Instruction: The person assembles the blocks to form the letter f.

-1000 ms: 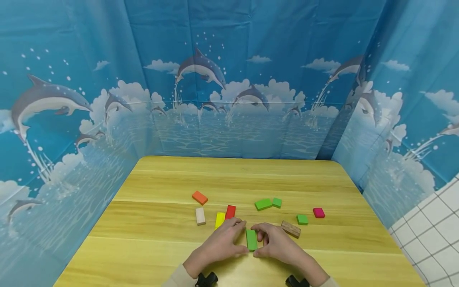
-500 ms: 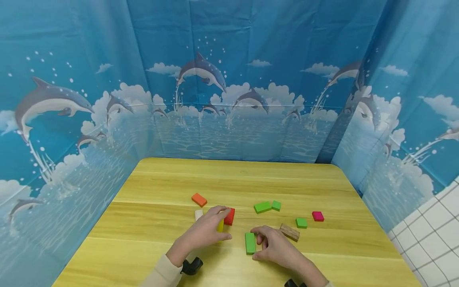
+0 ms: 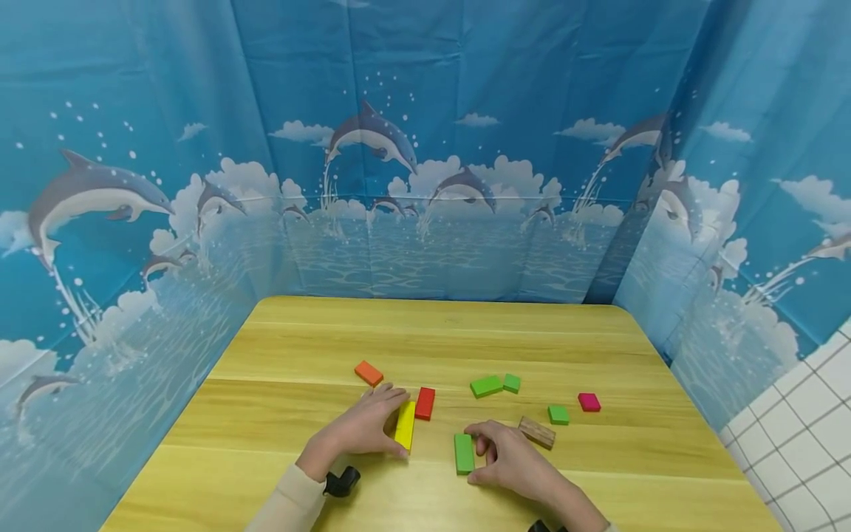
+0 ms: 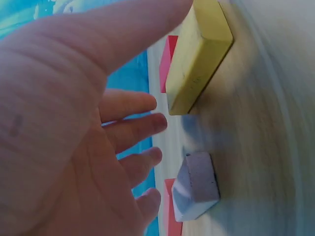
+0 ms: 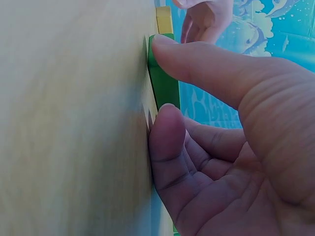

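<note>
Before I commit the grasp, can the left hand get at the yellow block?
Probably yes: the left hand straddles the yellow block, thumb by its near end, fingers by its far end. No other block lies on top; the red block sits only alongside.

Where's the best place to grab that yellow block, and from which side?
I'd pinch the yellow block by its two short ends, near and far, coming from above and its left. It's long and narrow, running near to far, and the red block sits close by its right side, probably leaving little room there.
</note>
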